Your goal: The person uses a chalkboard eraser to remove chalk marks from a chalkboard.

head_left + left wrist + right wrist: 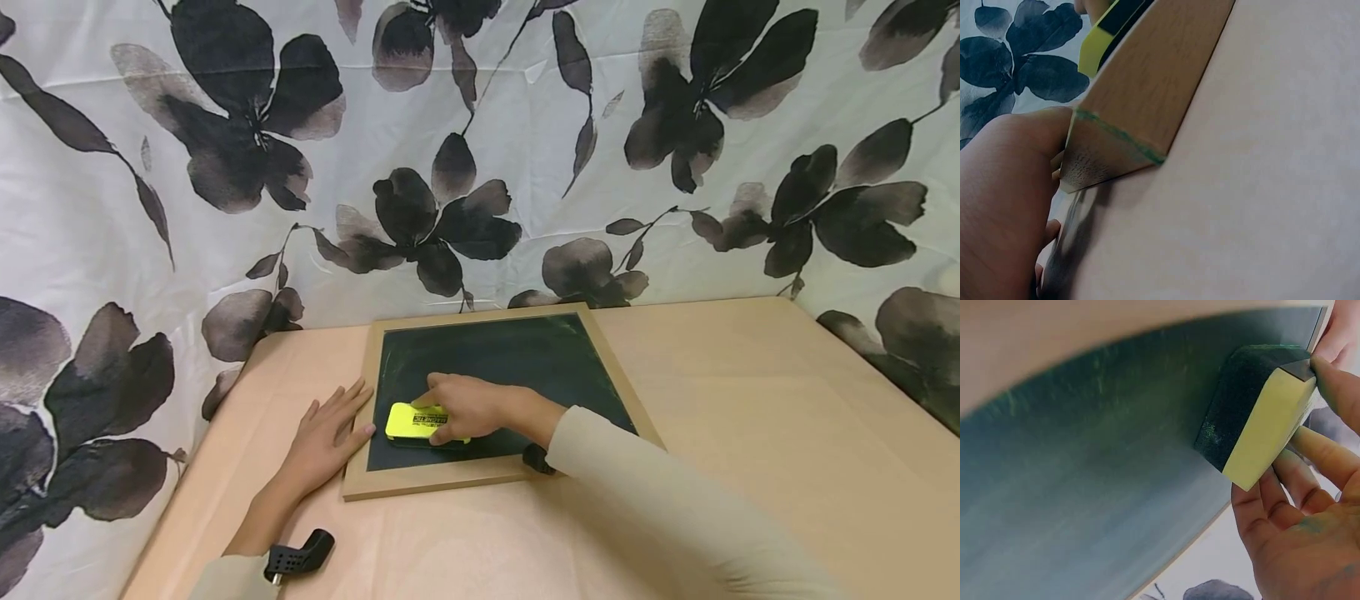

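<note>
A chalkboard (517, 354) in a wooden frame lies flat on the table. My right hand (480, 406) grips a yellow and black magnetic eraser (405, 420) by its sides, near the board's left edge. In the right wrist view, the black felt side of the eraser (1232, 403) meets the dark surface, and the thumb and fingers (1329, 459) hold its yellow part. My left hand (324, 442) rests at the left side of the frame, fingers spread, thumb on the wood. Close by in the left wrist view is the frame's corner (1147, 81), with a green smear along it.
The table (787, 417) has a pale tan cover. A white curtain with dark flowers (420, 221) hangs behind and on both sides. Each wrist wears a black band, the left one (300, 554) showing most. Faint chalk marks (1097, 372) show on the board.
</note>
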The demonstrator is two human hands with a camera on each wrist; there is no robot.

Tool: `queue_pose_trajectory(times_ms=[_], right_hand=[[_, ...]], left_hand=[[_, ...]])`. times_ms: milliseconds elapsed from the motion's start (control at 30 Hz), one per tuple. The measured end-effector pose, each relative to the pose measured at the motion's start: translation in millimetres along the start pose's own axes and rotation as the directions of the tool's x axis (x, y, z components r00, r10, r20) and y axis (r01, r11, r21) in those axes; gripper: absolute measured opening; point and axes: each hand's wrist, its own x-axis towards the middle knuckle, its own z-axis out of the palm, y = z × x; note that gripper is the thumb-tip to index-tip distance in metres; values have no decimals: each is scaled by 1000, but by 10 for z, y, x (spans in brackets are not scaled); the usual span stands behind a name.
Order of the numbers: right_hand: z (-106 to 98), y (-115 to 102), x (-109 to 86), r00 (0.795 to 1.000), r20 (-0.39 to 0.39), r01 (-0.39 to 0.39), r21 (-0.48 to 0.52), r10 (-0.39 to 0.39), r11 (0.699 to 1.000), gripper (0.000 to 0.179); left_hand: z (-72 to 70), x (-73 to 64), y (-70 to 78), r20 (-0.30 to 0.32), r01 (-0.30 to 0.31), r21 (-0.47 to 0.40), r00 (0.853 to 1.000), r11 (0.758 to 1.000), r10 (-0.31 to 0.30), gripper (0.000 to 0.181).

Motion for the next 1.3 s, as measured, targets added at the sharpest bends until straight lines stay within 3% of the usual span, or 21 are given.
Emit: queue_pose_trajectory(times_ms=[267, 633, 933, 1100, 1300], right_hand=[[13, -56, -94, 997, 26, 74, 14, -74, 997, 58], [-8, -31, -113, 993, 49, 109, -68, -106, 992, 56], [14, 42, -132, 990, 1, 143, -77, -143, 987, 57], [-79, 176, -237, 993, -68, 97, -27, -98, 995, 58], [-265, 590, -540, 975, -215, -49, 29, 54, 998, 57]], left_hand=[[-5, 8, -3, -11, -7, 0, 1000, 1000, 7, 61], [23, 6, 22, -28, 2, -9, 1000, 1000, -2, 60], [36, 9, 6, -28, 11, 1, 1000, 1000, -11, 61], [65, -5, 4, -42, 3, -1, 999, 1000, -3, 60], [56, 13, 18, -57, -18, 0, 998, 1000, 17, 59]])
